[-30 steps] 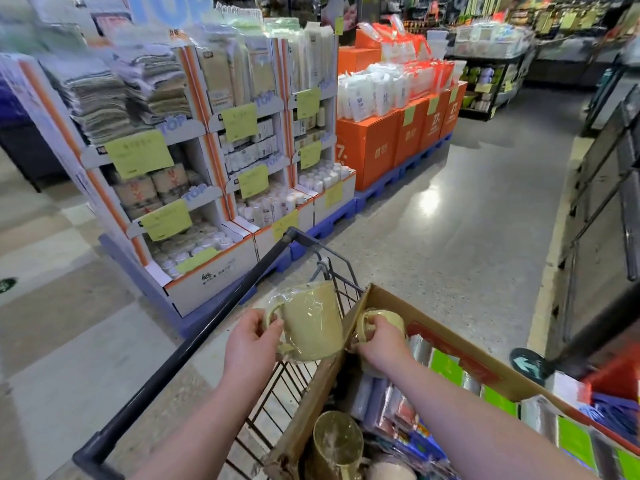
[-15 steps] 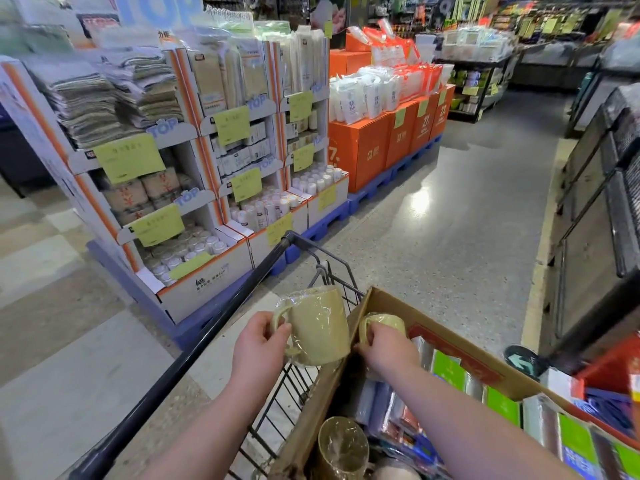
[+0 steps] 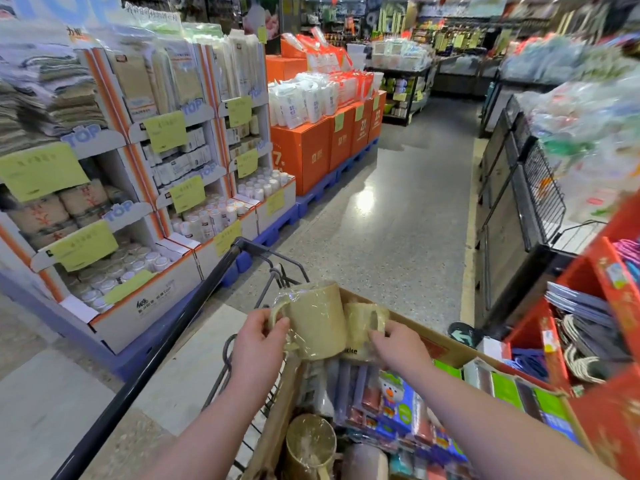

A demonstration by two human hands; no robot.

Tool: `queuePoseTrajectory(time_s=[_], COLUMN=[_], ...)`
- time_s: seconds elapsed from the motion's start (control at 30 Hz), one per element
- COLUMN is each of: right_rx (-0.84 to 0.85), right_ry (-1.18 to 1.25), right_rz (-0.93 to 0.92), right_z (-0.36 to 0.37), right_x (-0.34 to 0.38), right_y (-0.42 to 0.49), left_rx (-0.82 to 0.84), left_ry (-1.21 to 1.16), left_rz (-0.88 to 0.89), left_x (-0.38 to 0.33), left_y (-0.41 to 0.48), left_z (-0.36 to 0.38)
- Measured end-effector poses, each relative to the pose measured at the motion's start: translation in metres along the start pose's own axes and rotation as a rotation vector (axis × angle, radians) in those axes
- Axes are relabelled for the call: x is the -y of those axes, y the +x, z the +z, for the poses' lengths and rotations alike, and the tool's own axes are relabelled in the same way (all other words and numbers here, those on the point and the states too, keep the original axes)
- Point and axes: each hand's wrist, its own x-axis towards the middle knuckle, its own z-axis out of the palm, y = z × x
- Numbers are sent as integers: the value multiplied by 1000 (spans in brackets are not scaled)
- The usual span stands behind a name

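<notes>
My left hand (image 3: 258,344) grips the handle of a pale yellow mug (image 3: 317,320) wrapped in clear film, held above the left edge of a cardboard box (image 3: 446,351). My right hand (image 3: 398,344) holds a second wrapped yellow mug (image 3: 363,322) just right of the first; the two mugs touch. The box sits in a wire shopping cart (image 3: 273,275) and is filled with packaged goods. A third wrapped mug (image 3: 310,441) stands in the box's near corner.
The cart's dark handle bar (image 3: 166,344) runs diagonally at the left. Display stands with yellow price tags (image 3: 166,131) line the left side, then orange boxes (image 3: 301,154) on blue pallets. A red rack (image 3: 588,306) and dark shelving (image 3: 512,202) stand at the right. Grey floor (image 3: 398,220) lies ahead.
My right hand has lifted its mug out of the box and up against the left mug. The view has shifted, and the red rack at the right is now in sight.
</notes>
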Motion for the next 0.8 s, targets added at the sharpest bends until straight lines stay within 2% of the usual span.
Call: queuePoseTrajectory(time_s=[0.17, 0.3, 0.57, 0.8], right_rx=[-109, -208, -353, -474], right_ry=[215, 295, 299, 275], right_rz=[28, 67, 198, 298], right_z=[-23, -42, -79, -103], right_x=[-39, -76, -142, -216], right_y=[-17, -40, -119, -216], left_rx=[99, 178, 377, 540], left_ry=[40, 47, 107, 157], left_rz=[79, 104, 204, 290], left_x=[-4, -7, -11, -16], left_y=[-12, -26, -77, -168], left_z=[29, 57, 116, 166])
